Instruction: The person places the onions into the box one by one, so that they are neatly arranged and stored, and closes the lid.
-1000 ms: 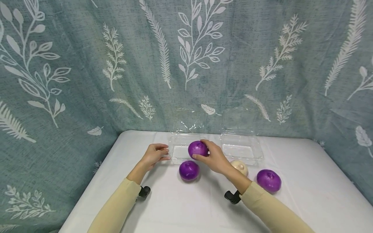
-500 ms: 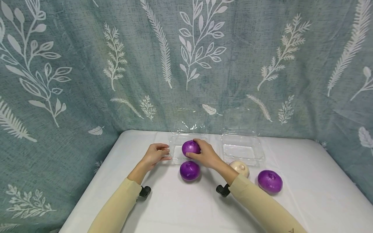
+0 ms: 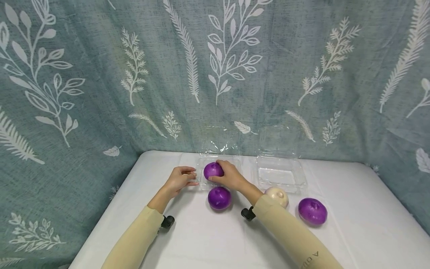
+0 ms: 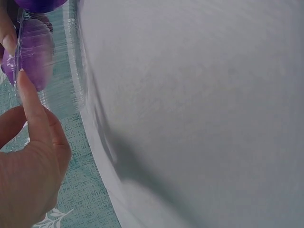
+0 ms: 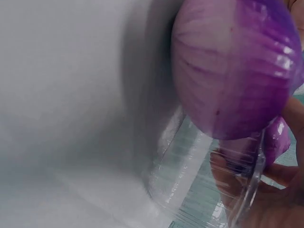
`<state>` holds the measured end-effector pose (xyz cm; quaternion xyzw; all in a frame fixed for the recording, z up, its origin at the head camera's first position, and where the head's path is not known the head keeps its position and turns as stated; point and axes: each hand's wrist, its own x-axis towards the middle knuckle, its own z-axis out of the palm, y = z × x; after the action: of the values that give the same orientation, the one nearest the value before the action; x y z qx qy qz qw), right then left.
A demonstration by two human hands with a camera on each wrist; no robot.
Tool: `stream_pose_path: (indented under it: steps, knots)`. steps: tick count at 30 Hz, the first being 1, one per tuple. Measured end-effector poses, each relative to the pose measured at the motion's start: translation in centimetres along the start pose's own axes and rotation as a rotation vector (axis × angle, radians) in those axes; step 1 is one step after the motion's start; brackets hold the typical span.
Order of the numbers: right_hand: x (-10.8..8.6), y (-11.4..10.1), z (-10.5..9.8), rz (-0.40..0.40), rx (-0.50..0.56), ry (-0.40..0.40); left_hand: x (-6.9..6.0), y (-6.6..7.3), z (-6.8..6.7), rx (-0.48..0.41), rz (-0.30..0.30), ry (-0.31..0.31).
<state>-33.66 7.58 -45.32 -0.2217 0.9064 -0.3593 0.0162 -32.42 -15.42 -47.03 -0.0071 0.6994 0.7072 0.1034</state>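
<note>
My right hand [image 3: 230, 176] grips a red onion [image 3: 213, 171] from its right side. The onion is in the left clear plastic clamshell box [image 3: 201, 185]; its purple skin shows through the box wall in the left wrist view. At the box's left end, my left hand [image 3: 179, 180] touches the edge with thumb and fingertips, the thumb [image 4: 32, 102] fairly straight. Just in front of the box lies a second red onion [image 3: 219, 198], large in the right wrist view. Whether the held onion touches the box floor is hidden.
A second clear clamshell box [image 3: 280, 173] stands to the right, lid raised against the curtain [image 3: 151, 74]. A white onion [image 3: 278, 196] lies before it, beside my right sleeve. Farther right is another red onion [image 3: 312, 212] on the white tablecloth [image 3: 208, 243].
My right hand has moved left with the red onion, from the right part of the left box toward its left part. The left hand stays at the box's edge.
</note>
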Motion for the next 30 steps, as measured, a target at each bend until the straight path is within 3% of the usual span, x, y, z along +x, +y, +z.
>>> stream_pose_path:
  steps: [14, 22, 30]
  knots:
    - [1.3, 0.4, 1.2, 0.02, -0.036, -0.029, -0.1, 0.1, -0.1, 0.02, 0.0, -0.012]
    - [1.3, 0.5, 1.6, 0.037, -0.037, -0.038, 0.0, -0.6, -0.1, 0.014, 0.013, -0.007]
    - [1.7, 0.1, 1.2, 0.067, -0.059, -0.06, 0.3, -0.4, 0.0, 0.021, 0.033, 0.002]
